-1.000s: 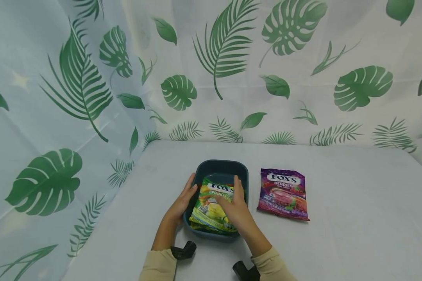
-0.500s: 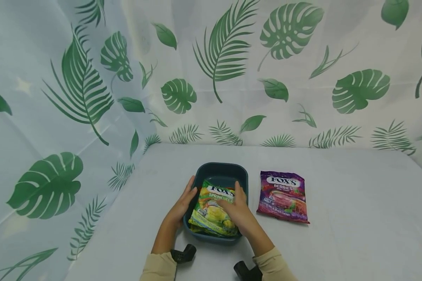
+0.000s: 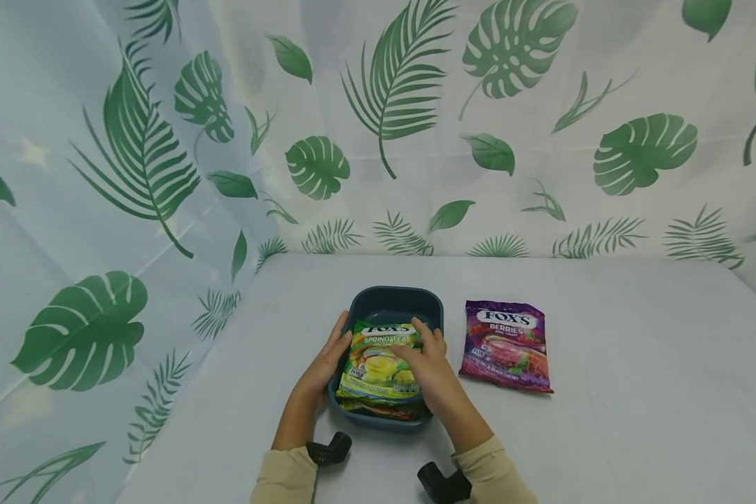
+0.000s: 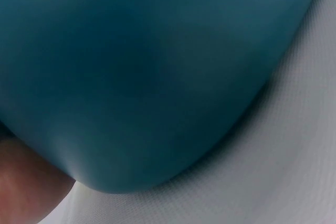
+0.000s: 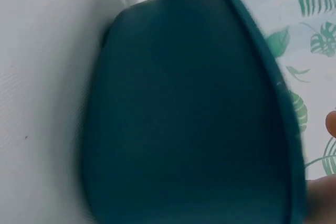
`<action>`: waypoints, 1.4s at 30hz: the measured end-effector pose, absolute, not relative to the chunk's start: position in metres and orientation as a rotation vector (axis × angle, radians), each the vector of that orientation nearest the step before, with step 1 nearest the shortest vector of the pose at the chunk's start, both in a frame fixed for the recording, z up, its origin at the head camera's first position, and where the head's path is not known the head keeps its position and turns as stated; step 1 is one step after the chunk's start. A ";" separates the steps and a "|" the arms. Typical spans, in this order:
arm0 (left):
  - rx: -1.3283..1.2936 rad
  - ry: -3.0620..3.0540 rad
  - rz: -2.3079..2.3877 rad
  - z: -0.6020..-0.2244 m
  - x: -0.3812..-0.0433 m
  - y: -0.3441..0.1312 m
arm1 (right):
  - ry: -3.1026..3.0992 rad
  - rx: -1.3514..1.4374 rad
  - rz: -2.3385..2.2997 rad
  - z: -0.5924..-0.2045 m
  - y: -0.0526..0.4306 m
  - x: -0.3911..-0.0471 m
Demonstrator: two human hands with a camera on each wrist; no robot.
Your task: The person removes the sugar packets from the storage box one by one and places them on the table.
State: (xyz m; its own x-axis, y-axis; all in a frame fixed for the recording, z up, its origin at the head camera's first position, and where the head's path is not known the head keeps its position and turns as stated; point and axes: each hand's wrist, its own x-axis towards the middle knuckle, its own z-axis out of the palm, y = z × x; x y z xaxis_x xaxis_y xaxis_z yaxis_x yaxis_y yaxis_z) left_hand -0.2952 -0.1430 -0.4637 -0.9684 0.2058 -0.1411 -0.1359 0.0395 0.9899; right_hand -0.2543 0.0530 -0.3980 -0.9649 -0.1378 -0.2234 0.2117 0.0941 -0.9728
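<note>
A dark teal rectangular tub stands on the table in the head view. Inside lies a green-yellow Fox's Spring Tea candy bag, with another bag's edge showing beneath it. My left hand rests along the tub's left side, fingers extended and thumb at the rim. Reaching over the right rim, my right hand touches the green bag's upper right with thumb and fingers. The right wrist view shows the tub's outer wall; in the left wrist view, skin shows beside the tub's rounded corner.
A purple Fox's Berries candy bag lies flat to the right of the tub. The white table backs onto a leaf-print curtain, which also hangs along the left. Black wrist cameras sit at both cuffs.
The green bag has turned straighter and shifted slightly left in the tub, exposing more of the bag under its lower edge. My right fingers have bent inward over it; the left hand stays put.
</note>
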 end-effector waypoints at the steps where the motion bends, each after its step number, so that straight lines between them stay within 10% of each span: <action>1: 0.079 2.075 2.019 -0.463 -0.295 -0.142 | 2.075 0.070 -1.996 -0.397 0.054 -0.255; 42: 0.099 2.052 2.034 -0.465 -0.290 -0.142 | 1.766 -0.244 -2.042 -0.418 0.055 -0.250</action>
State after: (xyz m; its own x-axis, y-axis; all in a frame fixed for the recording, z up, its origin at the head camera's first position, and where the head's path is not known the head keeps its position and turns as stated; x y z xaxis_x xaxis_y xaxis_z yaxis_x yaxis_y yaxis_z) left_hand -0.2898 -0.1419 -0.4648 -0.9663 0.2227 -0.1288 -0.1268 0.0232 0.9917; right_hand -0.2502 0.0549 -0.4177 -0.8932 -0.4265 -0.1427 0.2025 -0.0982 -0.9743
